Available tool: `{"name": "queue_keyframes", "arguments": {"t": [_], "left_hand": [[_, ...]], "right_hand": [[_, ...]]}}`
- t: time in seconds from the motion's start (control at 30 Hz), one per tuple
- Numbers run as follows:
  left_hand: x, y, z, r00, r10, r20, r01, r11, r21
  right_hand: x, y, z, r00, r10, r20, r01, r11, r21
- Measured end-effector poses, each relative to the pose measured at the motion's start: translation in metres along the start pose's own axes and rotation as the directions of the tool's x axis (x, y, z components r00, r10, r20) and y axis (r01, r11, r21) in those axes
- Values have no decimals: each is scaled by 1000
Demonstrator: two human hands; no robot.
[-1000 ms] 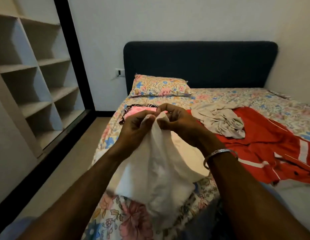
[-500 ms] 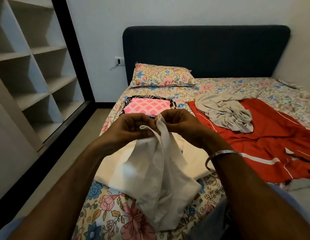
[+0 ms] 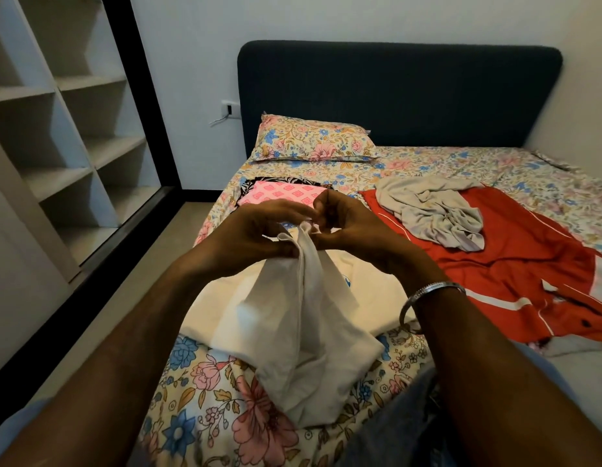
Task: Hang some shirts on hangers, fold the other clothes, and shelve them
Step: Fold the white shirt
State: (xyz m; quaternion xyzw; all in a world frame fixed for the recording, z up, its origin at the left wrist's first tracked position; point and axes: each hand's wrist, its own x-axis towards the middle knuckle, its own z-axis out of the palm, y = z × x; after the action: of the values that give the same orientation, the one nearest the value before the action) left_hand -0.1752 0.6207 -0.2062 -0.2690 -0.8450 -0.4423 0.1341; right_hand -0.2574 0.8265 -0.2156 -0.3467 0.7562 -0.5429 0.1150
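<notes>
A white cloth (image 3: 303,335) hangs bunched above the near part of the bed, its top edge pinched by both hands. My left hand (image 3: 255,235) grips it from the left and my right hand (image 3: 350,227) from the right, thumbs nearly touching. Under it a cream garment (image 3: 370,298) lies flat on the floral sheet. A red garment with white stripes (image 3: 515,274) is spread to the right, with a crumpled grey shirt (image 3: 434,214) on top. A folded pink patterned cloth (image 3: 282,193) rests on a dark patterned one below the pillow.
White open shelves (image 3: 67,129) stand at the left behind a black frame (image 3: 148,106). A strip of floor (image 3: 151,274) runs between the shelves and the bed. A floral pillow (image 3: 313,139) leans by the dark blue headboard (image 3: 393,96).
The view tilted down. My hands stayed together on the cloth's top edge, working along it, and the cloth hangs a little lower over the cream garment.
</notes>
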Motion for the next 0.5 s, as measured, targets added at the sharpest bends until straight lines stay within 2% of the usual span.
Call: {"name": "queue_keyframes", "arguments": {"t": [0.17, 0.3, 0.43, 0.5], "left_hand": [[3, -11, 4, 999, -29, 43, 29, 1000, -4], [8, -16, 12, 993, -62, -101, 56, 997, -60], [10, -19, 14, 968, -48, -245, 59, 998, 39], [11, -19, 15, 959, -21, -282, 40, 997, 60]], "right_hand": [[-2, -3, -1, 1000, 15, 16, -15, 1000, -14], [-3, -4, 1, 1000, 13, -22, -12, 999, 34], [-3, -8, 6, 997, 55, -59, -43, 980, 196], [-2, -9, 11, 997, 54, -51, -42, 975, 219]]}}
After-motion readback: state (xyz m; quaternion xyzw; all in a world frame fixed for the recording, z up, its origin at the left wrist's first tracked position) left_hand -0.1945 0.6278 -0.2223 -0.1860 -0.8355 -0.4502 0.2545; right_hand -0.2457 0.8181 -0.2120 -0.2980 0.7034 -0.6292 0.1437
